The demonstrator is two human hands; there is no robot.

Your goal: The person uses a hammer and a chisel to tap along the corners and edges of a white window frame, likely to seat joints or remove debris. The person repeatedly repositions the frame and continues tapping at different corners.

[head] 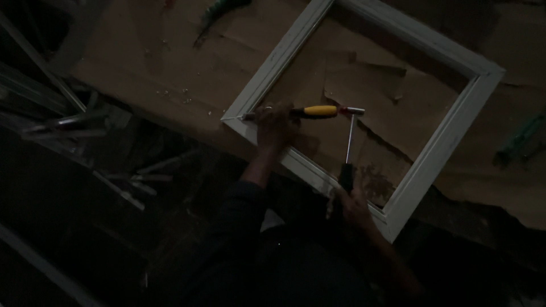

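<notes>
A white picture frame (449, 136) lies tilted on a brown paper-covered bench (142, 57). My left hand (273, 128) grips a yellow-and-black-handled chisel-like tool (318, 110), with its metal tip (248, 116) at the frame's left corner. My right hand (355, 199) holds a small hammer (350, 145) by its dark grip. The hammer's metal head (355, 110) touches the red end of the yellow handle. The scene is dim.
Several white moulding strips (122, 190) lie scattered in the dark area to the left below the bench. Green-handled tools lie at the bench's top (219, 8) and at its right edge (520, 136). Torn brown paper (364, 79) shows inside the frame.
</notes>
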